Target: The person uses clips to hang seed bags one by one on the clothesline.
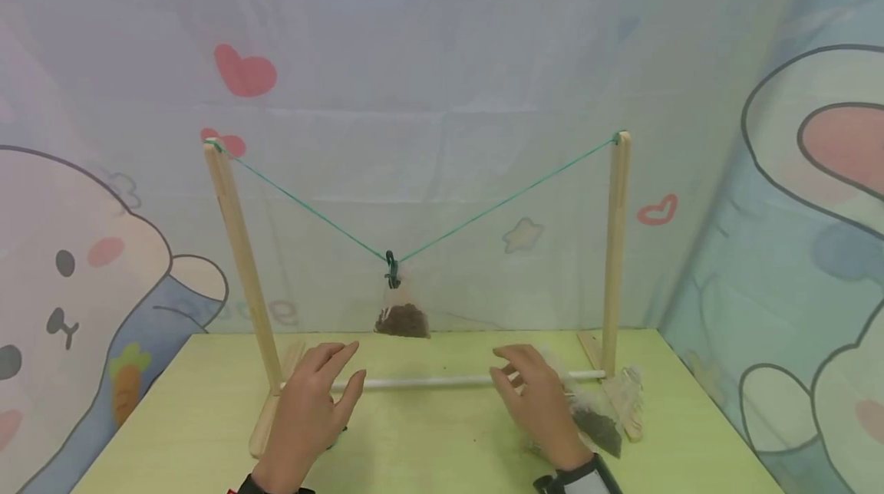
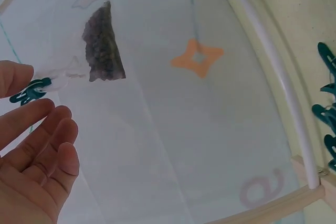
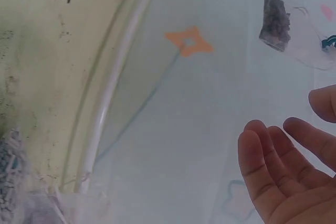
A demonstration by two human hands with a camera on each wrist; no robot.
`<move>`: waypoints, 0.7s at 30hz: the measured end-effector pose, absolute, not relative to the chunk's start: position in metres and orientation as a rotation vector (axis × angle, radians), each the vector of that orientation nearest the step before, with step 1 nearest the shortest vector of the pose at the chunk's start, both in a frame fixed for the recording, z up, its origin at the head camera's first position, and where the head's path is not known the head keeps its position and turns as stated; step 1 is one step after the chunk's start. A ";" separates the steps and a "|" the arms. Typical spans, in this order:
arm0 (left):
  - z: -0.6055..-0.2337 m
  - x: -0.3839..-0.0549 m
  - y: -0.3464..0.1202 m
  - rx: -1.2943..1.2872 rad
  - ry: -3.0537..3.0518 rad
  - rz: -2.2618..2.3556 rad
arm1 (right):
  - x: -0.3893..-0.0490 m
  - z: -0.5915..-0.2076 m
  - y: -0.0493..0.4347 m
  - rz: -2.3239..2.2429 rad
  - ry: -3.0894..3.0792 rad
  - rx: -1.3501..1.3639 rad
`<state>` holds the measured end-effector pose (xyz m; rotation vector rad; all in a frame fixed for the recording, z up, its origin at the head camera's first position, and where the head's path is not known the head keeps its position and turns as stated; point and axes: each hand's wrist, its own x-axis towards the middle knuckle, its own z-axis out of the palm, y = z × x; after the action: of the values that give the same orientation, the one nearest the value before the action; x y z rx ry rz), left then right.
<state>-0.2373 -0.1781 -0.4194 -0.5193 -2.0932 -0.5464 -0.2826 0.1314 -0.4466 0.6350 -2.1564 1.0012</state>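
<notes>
A small clear bag with dark contents [image 1: 403, 321] hangs from a green string [image 1: 504, 205] by a dark green clip [image 1: 392, 270]. The string sags in a V between two wooden posts. My left hand [image 1: 314, 394] is held below and left of the bag, fingers loosely bent, with nothing in its grasp. In the left wrist view, the clip [image 2: 31, 92] shows in the space between thumb and fingers, beyond the hand. My right hand [image 1: 535, 398] is off to the bag's right, relaxed and holding nothing. It partly covers another bag with dark contents [image 1: 598, 429] on the table.
The left post [image 1: 242, 264] and right post [image 1: 616, 256] rise from wooden feet joined by a white rod [image 1: 428, 382]. Several green clips [image 2: 329, 111] lie near the left foot. More clear bags [image 1: 625, 398] lie by the right foot. A printed cloth [image 1: 442, 41] hangs behind the table.
</notes>
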 end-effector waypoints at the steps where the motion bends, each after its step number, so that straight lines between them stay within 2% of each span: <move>1: -0.423 -0.237 -0.178 -0.517 -2.095 -0.550 | -0.282 -0.450 0.132 1.003 -2.161 0.627; 11: -0.448 -0.235 -0.178 -0.476 -2.174 -0.532 | -0.278 -0.472 0.135 0.981 -2.190 0.611; 21: -0.461 -0.237 -0.183 -0.393 -2.267 -0.544 | -0.276 -0.474 0.132 0.980 -2.305 0.574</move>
<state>-0.2368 -0.1831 -0.4611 -0.3934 -2.2674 -0.5439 -0.2763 0.1317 -0.4738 0.5739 -2.3053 0.9803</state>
